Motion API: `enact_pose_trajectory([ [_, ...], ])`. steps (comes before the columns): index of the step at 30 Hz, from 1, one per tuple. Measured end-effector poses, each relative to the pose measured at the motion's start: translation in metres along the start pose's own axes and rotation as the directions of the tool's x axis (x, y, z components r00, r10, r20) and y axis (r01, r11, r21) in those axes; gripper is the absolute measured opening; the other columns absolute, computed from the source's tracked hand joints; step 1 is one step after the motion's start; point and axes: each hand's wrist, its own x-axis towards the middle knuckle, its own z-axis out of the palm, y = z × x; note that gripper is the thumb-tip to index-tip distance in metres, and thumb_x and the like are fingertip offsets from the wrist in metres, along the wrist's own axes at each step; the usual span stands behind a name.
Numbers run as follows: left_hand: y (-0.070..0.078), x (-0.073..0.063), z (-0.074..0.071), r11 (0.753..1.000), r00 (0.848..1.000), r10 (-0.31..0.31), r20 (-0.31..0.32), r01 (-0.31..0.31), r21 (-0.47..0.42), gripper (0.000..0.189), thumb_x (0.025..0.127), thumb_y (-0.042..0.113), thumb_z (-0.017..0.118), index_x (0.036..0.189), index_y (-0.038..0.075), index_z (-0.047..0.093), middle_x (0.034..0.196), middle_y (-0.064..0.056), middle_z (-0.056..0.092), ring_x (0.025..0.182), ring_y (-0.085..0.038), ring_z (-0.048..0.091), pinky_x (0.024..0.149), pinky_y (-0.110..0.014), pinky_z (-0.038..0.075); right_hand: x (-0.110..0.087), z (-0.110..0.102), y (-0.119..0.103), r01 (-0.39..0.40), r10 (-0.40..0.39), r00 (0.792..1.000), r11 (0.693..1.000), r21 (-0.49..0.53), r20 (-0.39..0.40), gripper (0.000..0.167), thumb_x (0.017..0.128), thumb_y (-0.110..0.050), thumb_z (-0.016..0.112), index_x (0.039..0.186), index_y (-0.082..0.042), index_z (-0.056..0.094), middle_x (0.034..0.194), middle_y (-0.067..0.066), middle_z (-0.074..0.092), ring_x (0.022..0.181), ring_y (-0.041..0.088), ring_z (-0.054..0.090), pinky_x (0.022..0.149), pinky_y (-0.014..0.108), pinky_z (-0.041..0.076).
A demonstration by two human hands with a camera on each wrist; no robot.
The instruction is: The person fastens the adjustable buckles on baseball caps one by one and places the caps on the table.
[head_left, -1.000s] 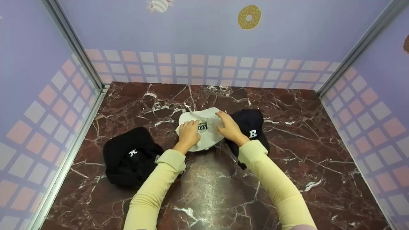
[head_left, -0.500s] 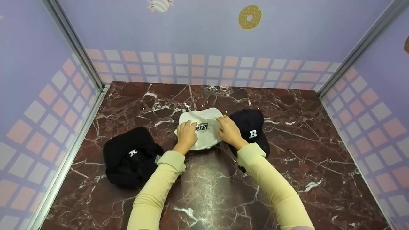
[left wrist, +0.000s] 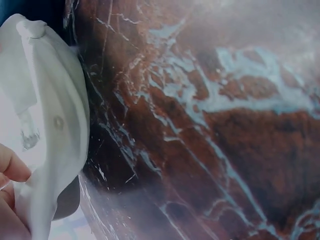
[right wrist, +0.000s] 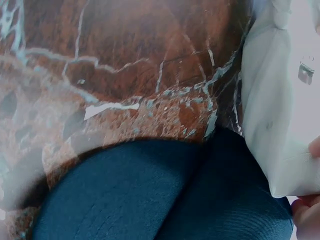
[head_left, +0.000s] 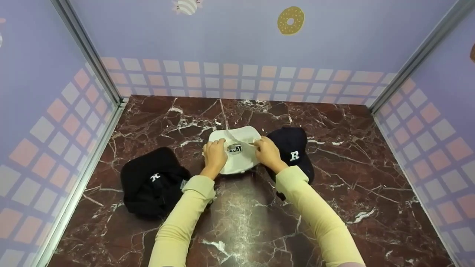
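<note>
A white cap [head_left: 237, 165] lies in the middle of the marble-patterned surface, its hollow facing up and dark lettering showing inside. At its left side my left hand [head_left: 215, 155] pinches the edge; the left wrist view shows finger and thumb [left wrist: 14, 165] on either side of the cloth. My right hand [head_left: 268, 152] grips the opposite edge, with a fingertip [right wrist: 315, 147] on the white fabric in the right wrist view. A narrow strap [head_left: 237, 140] crosses the cap's opening. Beside the right hand sits a navy cap [head_left: 287, 139] bearing a white R.
A black cap [head_left: 144, 165] with a small white emblem lies to the left, close to the left sleeve [head_left: 174, 226]. Purple panels [head_left: 237, 40] with pink and white squares enclose the back and both sides, with metal rails [head_left: 87, 52] at the corners.
My right hand has gone from spread fingers to gripping the cap's edge. The white cap's hollow has opened wider and its strap stands more clearly apart. The dark caps stay put.
</note>
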Motion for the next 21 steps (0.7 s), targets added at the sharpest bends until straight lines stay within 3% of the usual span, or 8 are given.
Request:
enact_pose_trajectory([
  [5, 0.003, 0.002, -0.004, 0.999, 1.0, -0.012, 0.017, 0.013, -0.033, 0.02, 0.069, 0.002, 0.055, 0.086, 0.009, 0.064, 0.082, -0.008, 0.067, 0.076, -0.029, 0.055, 0.076, -0.037, 0.037, 0.001, -0.006, 0.0, -0.089, 0.086, 0.996, 0.984, 0.154, 0.021, 0.019, 0.069, -0.003, 0.052, 0.081, -0.001, 0.067, 0.091, 0.011, 0.062, 0.094, 0.028, 0.057, 0.082, 0.038, 0.044],
  [11, 0.007, 0.007, -0.012, 0.992, 0.995, -0.064, 0.082, 0.072, -0.099, 0.017, 0.069, 0.004, 0.051, 0.077, 0.01, 0.065, 0.079, -0.007, 0.067, 0.075, -0.028, 0.058, 0.079, -0.038, 0.038, 0.004, -0.014, 0.0, -0.151, 0.149, 0.988, 0.922, 0.355, 0.033, 0.016, 0.07, -0.004, 0.05, 0.078, 0.0, 0.064, 0.087, 0.011, 0.064, 0.082, 0.025, 0.058, 0.07, 0.032, 0.043],
  [17, 0.012, 0.013, -0.023, 0.955, 0.965, -0.186, 0.183, 0.222, -0.199, 0.019, 0.068, 0.007, 0.048, 0.073, 0.014, 0.064, 0.081, -0.004, 0.067, 0.084, -0.032, 0.059, 0.075, -0.042, 0.042, 0.007, -0.02, 0.001, -0.264, 0.242, 0.964, 0.815, 0.515, 0.111, 0.014, 0.074, -0.005, 0.046, 0.073, -0.001, 0.059, 0.095, 0.014, 0.065, 0.09, 0.02, 0.055, 0.069, 0.022, 0.038],
  [21, 0.013, 0.015, -0.029, 0.936, 0.96, -0.199, 0.195, 0.245, -0.254, 0.014, 0.068, 0.005, 0.045, 0.06, 0.014, 0.052, 0.068, -0.004, 0.058, 0.071, -0.029, 0.055, 0.059, -0.04, 0.043, 0.008, -0.022, 0.002, -0.31, 0.287, 0.947, 0.71, 0.633, 0.143, 0.014, 0.073, -0.002, 0.044, 0.064, -0.006, 0.054, 0.092, 0.014, 0.065, 0.09, 0.017, 0.054, 0.072, 0.021, 0.039],
])
